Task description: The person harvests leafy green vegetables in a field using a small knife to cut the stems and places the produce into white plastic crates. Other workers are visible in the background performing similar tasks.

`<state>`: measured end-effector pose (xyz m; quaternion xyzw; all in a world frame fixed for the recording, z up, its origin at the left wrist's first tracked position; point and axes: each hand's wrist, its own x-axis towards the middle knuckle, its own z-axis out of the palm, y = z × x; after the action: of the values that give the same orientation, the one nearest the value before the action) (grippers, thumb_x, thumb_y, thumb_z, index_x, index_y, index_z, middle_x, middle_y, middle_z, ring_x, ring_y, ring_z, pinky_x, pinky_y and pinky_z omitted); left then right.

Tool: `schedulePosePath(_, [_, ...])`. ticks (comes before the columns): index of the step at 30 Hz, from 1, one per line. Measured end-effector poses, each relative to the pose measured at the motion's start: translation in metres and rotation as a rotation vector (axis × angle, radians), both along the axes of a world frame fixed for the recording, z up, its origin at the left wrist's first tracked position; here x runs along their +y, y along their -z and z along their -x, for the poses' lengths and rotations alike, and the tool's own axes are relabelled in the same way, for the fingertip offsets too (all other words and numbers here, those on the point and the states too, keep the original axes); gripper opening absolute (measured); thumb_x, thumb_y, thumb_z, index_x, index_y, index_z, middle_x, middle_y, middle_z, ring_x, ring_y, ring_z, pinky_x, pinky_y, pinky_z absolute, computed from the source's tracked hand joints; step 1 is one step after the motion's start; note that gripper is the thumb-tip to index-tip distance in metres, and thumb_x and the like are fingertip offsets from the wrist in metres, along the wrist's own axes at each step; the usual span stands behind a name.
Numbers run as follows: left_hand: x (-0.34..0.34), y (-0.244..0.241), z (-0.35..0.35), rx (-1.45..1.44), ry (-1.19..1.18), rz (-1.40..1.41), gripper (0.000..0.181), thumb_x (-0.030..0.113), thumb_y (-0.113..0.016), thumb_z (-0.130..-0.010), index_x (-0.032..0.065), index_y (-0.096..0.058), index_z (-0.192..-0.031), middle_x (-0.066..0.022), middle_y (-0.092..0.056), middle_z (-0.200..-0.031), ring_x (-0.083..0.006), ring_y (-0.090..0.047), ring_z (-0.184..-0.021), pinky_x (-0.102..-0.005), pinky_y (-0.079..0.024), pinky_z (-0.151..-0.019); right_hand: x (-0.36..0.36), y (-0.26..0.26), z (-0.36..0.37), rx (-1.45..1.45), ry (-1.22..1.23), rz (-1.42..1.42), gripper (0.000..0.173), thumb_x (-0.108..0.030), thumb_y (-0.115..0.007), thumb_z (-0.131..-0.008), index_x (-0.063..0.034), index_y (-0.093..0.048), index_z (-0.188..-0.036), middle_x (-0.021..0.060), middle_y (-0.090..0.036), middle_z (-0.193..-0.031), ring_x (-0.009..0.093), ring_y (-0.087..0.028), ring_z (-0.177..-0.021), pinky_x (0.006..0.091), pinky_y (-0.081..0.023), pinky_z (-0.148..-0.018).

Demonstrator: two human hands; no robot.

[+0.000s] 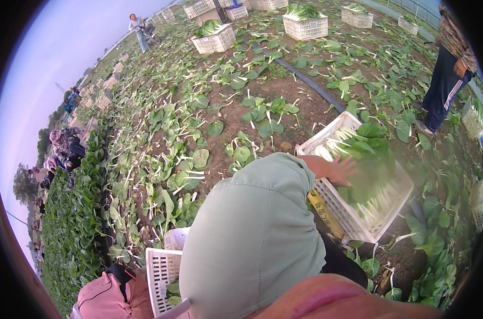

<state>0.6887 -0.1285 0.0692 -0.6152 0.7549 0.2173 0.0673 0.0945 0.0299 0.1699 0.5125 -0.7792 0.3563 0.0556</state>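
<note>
My left hand (342, 171), at the end of a pale green sleeve, reaches over the near rim of a white plastic crate (392, 211). Its fingers are spread against the leaves of bok choy (371, 149) packed inside, and I see nothing gripped in them. White stalks show at both ends of the crate, with green leaves across the middle, partly blurred. A yellow strip (325, 214) bearing writing lies along the crate's near side. My right hand is out of view.
Loose leaves (270, 127) litter the soil, crossed by a dark hose (305, 79). Filled crates (305, 28) stand farther off. A person (444, 75) stands at right; another in pink (106, 295) is at lower left beside a white crate (161, 275). Growing greens (72, 223) line the left.
</note>
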Motion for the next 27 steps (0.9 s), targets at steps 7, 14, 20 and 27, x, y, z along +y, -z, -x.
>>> schedulePosePath(7, [-0.003, 0.023, -0.004, -0.037, 0.013, 0.034, 0.078, 0.061, -0.026, -0.097, 0.0158, 0.0, -0.154, -0.0135, 0.006, -0.16, -0.0387, 0.012, -0.146, -0.065, -0.002, -0.112, -0.001, 0.002, 0.002, -0.112, 0.01, 0.039, 0.038, -0.028, -0.062, -0.093, 0.0016, -0.055, -0.114, 0.0152, -0.057, -0.088, 0.026, -0.053, -0.075, 0.0345, -0.046, -0.066])
schedulePosePath(14, [-0.006, 0.026, -0.006, -0.016, 0.011, 0.054, 0.077, 0.061, -0.027, -0.097, 0.0166, 0.0, -0.154, -0.0137, 0.005, -0.16, -0.0387, 0.011, -0.146, -0.0643, -0.002, -0.112, -0.008, -0.002, 0.001, -0.247, 0.003, 0.118, 0.031, -0.026, -0.064, -0.092, -0.0018, -0.056, -0.108, 0.0111, -0.054, -0.082, 0.022, -0.049, -0.068, 0.0311, -0.041, -0.059])
schedulePosePath(20, [0.011, -0.004, 0.002, 0.063, -0.19, 0.146, 0.068, 0.049, -0.038, -0.098, 0.0174, -0.014, -0.154, -0.0168, 0.001, -0.159, -0.0396, 0.007, -0.146, -0.0647, -0.005, -0.111, -0.011, 0.001, 0.01, -0.387, 0.02, 0.194, 0.025, -0.024, -0.065, -0.091, -0.0047, -0.056, -0.103, 0.0076, -0.052, -0.077, 0.018, -0.046, -0.061, 0.0282, -0.038, -0.054])
schedulePosePath(27, [0.127, -0.054, 0.014, 0.771, 0.237, 0.38, 0.035, 0.031, -0.04, -0.101, 0.005, -0.05, -0.121, -0.0134, -0.058, -0.108, -0.0277, -0.057, -0.101, -0.0405, -0.044, -0.087, 0.0, 0.006, 0.019, -0.718, 0.066, 0.367, 0.019, -0.022, -0.067, -0.09, -0.0081, -0.057, -0.097, 0.0035, -0.049, -0.07, 0.014, -0.042, -0.054, 0.0247, -0.033, -0.047])
